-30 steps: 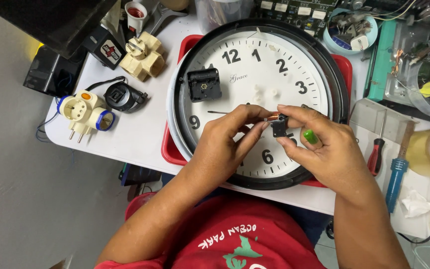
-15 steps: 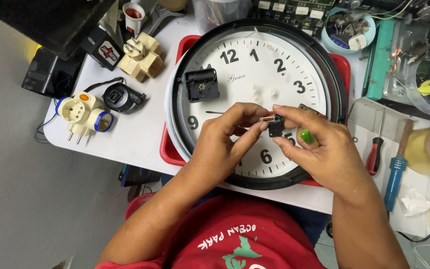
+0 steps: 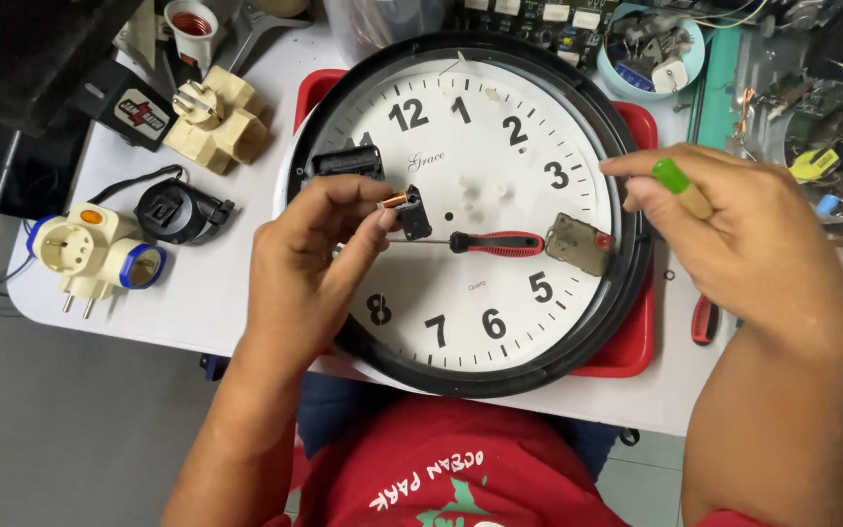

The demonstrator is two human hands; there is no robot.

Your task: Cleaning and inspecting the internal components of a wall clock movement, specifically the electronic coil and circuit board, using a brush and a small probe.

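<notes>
From the head view we pinch a small black coil part (image 3: 408, 210) in our left hand (image 3: 309, 268) over the clock face (image 3: 500, 127), our right hand (image 3: 743, 244) gripping a green-tipped tool (image 3: 680, 185), and a slip could drop it.

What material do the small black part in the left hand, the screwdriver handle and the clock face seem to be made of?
Small black part: likely matte plastic, carrying a coil with a coppery metallic shine, held by the left hand.
Screwdriver handle: probably moulded plastic or rubber, red and black, slightly glossy.
Clock face: flat white, matte, printed numerals; paper or thin plastic, unclear which.
</notes>
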